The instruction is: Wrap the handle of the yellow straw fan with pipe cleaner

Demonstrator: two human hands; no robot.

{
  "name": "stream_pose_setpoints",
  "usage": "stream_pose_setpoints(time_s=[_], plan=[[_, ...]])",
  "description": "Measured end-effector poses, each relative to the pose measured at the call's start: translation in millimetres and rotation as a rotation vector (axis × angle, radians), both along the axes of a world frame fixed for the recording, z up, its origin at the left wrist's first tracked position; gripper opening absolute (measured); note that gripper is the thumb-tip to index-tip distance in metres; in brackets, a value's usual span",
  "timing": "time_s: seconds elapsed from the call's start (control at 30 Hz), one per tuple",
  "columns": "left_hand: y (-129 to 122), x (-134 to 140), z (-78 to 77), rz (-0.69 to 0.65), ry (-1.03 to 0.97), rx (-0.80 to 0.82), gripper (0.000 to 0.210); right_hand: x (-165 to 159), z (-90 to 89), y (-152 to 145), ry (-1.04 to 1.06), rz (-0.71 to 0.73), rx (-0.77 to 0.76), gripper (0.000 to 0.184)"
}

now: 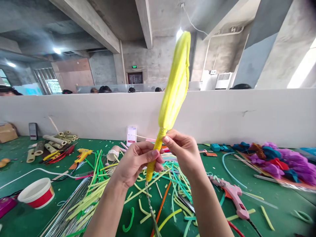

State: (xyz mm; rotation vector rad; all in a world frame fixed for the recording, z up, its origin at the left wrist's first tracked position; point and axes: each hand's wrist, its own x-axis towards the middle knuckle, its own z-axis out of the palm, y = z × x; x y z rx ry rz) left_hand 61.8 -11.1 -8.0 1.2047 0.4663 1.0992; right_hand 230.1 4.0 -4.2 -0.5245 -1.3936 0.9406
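Writing (158, 79) marks the far wall (158, 56) at 12 o'clock, straight ahead of us, too faint to read. A lit green sign (134, 66) hangs between 11 and 12, its characters too small for us. Nearer, between the same hours, a phone (131, 135) stands against the white panel (98, 115); we make out dark digits above a red bar but cannot read them surely.

We work at a green table (286, 199), strewn with yellow-green and teal strips (98, 192) from 10 to 1. Concrete beams (86, 23) and lit lamps (57, 50) hang overhead, and heads (105, 89) show over the panel. At 10 lie bamboo tubes (54, 141) and a yellow glue gun (84, 154); at 2, a pink glue gun (230, 188), with a purple, blue and red pile (293, 161) beyond.

A white cup (40, 200) with a red band stands between 9 and 10; we see its pale inner wall, though its bottom is hidden. At 10 sits a box (7, 132), its inside out of our sight.

At 12, above the table, the yellow piece (174, 85) is nearly upright, its tip leaning toward 1, a twisted wire (150, 202) below it. Our left hand (134, 161) has its fingers curled closed round the lower handle (151, 169); our right hand (184, 153) pinches the wrapped neck (161, 135), thumb and fingers closed on it.
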Motion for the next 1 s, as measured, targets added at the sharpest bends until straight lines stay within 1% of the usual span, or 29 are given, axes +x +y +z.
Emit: stream_pose_setpoints(time_s=[0.13, 0.23, 0.3, 0.33, 0.37, 0.4, 0.43, 0.5, 0.53, 0.57, 0.6, 0.63, 0.7, 0.77, 0.87, 0.93, 1.0], plan=[[1, 0, -5.2, -0.137, -0.062, -0.018, 0.014, -4, -2.2, 0, 0.048, 0.087, -0.023, 0.018], [1, 2, -7.9, -0.246, -0.135, -0.062, 0.02, -8, -5.3, 1, 0.051, 0.193, -0.09, 0.026], [1, 3, -7.3, -0.27, -0.133, -0.08, 0.024, -10, -6.4, 1, 0.079, 0.247, -0.14, 0.031], [0, 3, -6.2, -0.246, -0.094, -0.074, 0.024, -11, -6.4, 2, 0.096, 0.25, -0.153, 0.032], [-1, 4, -4.8, -0.184, -0.037, -0.051, 0.025, -11, -6.0, 2, 0.107, 0.228, -0.151, 0.032], [-2, 4, -3.2, -0.087, 0.033, -0.009, 0.025, -11, -5.4, 2, 0.1, 0.181, -0.133, 0.031], [-4, 4, -1.8, 0.037, 0.112, 0.052, 0.026, -11, -4.6, 3, 0.073, 0.104, -0.101, 0.03], [-7, 6, -0.2, 0.298, 0.26, 0.197, 0.029, -12, -2.8, 3, -0.019, -0.111, -0.015, 0.028], [-8, 7, 0.0, 0.403, 0.316, 0.259, 0.028, -12, -2.0, 3, -0.069, -0.223, 0.031, 0.028], [-9, 8, -0.1, 0.47, 0.354, 0.302, 0.027, -13, -1.3, 3, -0.113, -0.315, 0.069, 0.027], [-10, 9, -0.2, 0.495, 0.369, 0.316, 0.026, -13, -0.9, 3, -0.147, -0.374, 0.095, 0.027], [-10, 9, -0.2, 0.487, 0.359, 0.307, 0.025, -12, -0.7, 3, -0.168, -0.395, 0.109, 0.027], [-10, 7, 0.7, 0.404, 0.291, 0.247, 0.023, -10, -0.6, 2, -0.182, -0.35, 0.103, 0.028], [-10, 3, 2.3, 0.278, 0.199, 0.177, 0.019, -7, -1.0, 2, -0.148, -0.24, 0.069, 0.027], [-9, -1, 3.7, 0.098, 0.069, 0.119, 0.013, -5, -2.1, 2, -0.032, -0.054, 0.01, 0.025], [-9, -2, 2.5, 0.001, -0.001, 0.096, 0.01, -6, -3.1, 0, 0.053, 0.071, -0.036, 0.025], [-8, -2, -0.1, -0.091, -0.058, 0.069, 0.01, -10, -3.7, -3, 0.093, 0.191, -0.103, 0.027]])
